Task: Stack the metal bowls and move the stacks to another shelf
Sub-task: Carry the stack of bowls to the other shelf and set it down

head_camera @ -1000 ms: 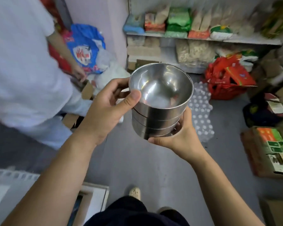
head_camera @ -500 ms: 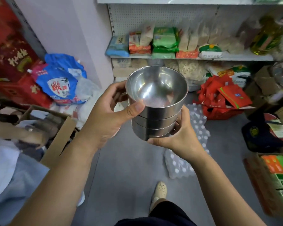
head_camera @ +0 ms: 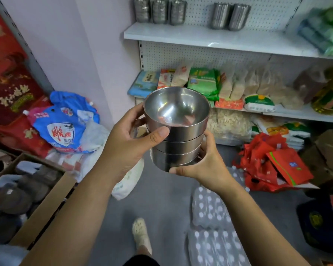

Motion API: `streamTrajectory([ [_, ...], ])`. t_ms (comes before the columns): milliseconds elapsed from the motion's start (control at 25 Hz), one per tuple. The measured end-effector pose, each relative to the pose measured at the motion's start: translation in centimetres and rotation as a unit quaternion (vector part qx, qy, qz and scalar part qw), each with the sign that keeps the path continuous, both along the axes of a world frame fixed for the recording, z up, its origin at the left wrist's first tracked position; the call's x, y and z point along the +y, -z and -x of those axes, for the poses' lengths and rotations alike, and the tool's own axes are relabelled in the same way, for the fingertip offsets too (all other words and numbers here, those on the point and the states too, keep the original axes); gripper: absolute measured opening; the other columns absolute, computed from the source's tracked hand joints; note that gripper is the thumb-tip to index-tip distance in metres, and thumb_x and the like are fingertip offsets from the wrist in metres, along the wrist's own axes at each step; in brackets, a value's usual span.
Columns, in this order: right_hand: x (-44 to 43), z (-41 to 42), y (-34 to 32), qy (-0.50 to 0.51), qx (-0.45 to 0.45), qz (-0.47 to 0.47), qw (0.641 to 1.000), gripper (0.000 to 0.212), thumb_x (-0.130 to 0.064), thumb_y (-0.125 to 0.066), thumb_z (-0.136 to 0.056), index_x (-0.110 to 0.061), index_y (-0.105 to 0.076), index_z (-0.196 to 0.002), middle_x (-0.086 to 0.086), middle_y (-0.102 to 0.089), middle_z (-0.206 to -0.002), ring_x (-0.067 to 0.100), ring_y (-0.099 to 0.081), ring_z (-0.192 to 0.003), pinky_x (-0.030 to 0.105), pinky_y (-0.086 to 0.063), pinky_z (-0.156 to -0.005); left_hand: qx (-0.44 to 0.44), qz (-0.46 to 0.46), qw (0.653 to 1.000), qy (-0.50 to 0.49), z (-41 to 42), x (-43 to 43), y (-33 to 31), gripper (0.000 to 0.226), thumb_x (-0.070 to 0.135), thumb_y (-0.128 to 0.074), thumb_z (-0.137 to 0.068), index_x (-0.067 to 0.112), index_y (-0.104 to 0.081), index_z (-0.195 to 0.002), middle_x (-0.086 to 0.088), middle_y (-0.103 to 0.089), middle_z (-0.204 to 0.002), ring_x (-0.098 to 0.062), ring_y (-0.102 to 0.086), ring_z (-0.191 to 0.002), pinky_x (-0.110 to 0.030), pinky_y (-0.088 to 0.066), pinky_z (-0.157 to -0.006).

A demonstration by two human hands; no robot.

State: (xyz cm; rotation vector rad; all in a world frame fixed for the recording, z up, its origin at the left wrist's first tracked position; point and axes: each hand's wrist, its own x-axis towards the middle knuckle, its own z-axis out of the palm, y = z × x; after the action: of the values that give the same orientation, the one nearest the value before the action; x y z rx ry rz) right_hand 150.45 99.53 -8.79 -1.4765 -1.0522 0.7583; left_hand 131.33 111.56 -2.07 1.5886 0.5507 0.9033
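Both hands grip a stack of metal bowls [head_camera: 176, 129], left hand [head_camera: 127, 143] curled round the rim, right hand [head_camera: 202, 166] cupping the base, white shelf [head_camera: 210, 38] edge above the fingers with open surface, bowl stacks [head_camera: 160, 10] at its back.

Shop: stocked pegboard shelves [head_camera: 219, 38].

Arms forward: left hand [head_camera: 127, 148] grips the bowl stack [head_camera: 181, 143], right hand [head_camera: 206, 166] cups it from below.

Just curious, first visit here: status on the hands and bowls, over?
Left hand, right hand gripping bowl stack. Stack upright, held mid-air. Bottle packs on floor ahead.
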Motion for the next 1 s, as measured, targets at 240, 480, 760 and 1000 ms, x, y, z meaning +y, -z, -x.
streamTrajectory([
  [240, 13.8, -7.3, -2.0, 0.027, -0.003, -0.036, 0.999, 0.121, -0.009, -0.104, -0.053, -0.033, -0.031, -0.147, -0.008, -0.065, -0.136, 0.009, -0.065, -0.123, 0.023, -0.056, -0.094, 0.006, -0.058, 0.998, 0.010, -7.6, 14.8, -2.3, 0.082, 0.052, -0.085, -0.068, 0.031, -0.059, -0.143, 0.015, -0.068, -0.136, -0.006, -0.061, -0.129, -0.024, -0.050, -0.103],
  [480, 26.8, -13.7, -4.2, 0.093, -0.005, -0.084, 0.992, 0.126, -0.007, -0.103, -0.053, -0.039, -0.028, -0.149, -0.006, -0.064, -0.138, 0.006, -0.066, -0.121, 0.022, -0.057, -0.090, 0.026, -0.106, 0.992, 0.069, -16.1, 29.4, -6.5, 0.077, 0.057, -0.084, -0.069, 0.038, -0.061, -0.140, 0.022, -0.069, -0.132, 0.003, -0.062, -0.123, -0.019, -0.050, -0.100],
  [760, 34.4, -22.7, -2.0, 0.172, 0.013, -0.070, 0.983, 0.123, -0.014, -0.105, -0.051, -0.037, -0.032, -0.148, -0.011, -0.068, -0.130, 0.003, -0.068, -0.116, 0.018, -0.057, -0.084, 0.048, -0.111, 0.986, 0.111, -27.4, 38.7, -5.5, 0.082, 0.062, -0.085, -0.065, 0.036, -0.060, -0.139, 0.023, -0.069, -0.130, 0.003, -0.063, -0.122, -0.022, -0.052, -0.100],
  [1000, 41.4, -34.0, -2.7, 0.165, 0.000, -0.077, 0.983, 0.125, -0.015, -0.105, -0.051, -0.036, -0.031, -0.150, -0.006, -0.064, -0.134, 0.001, -0.067, -0.116, 0.021, -0.059, -0.085, 0.010, -0.091, 0.992, 0.083, -38.7, 44.9, -5.5, 0.077, 0.057, -0.085, -0.065, 0.035, -0.060, -0.135, 0.022, -0.068, -0.132, -0.002, -0.065, -0.122, -0.021, -0.055, -0.095],
])
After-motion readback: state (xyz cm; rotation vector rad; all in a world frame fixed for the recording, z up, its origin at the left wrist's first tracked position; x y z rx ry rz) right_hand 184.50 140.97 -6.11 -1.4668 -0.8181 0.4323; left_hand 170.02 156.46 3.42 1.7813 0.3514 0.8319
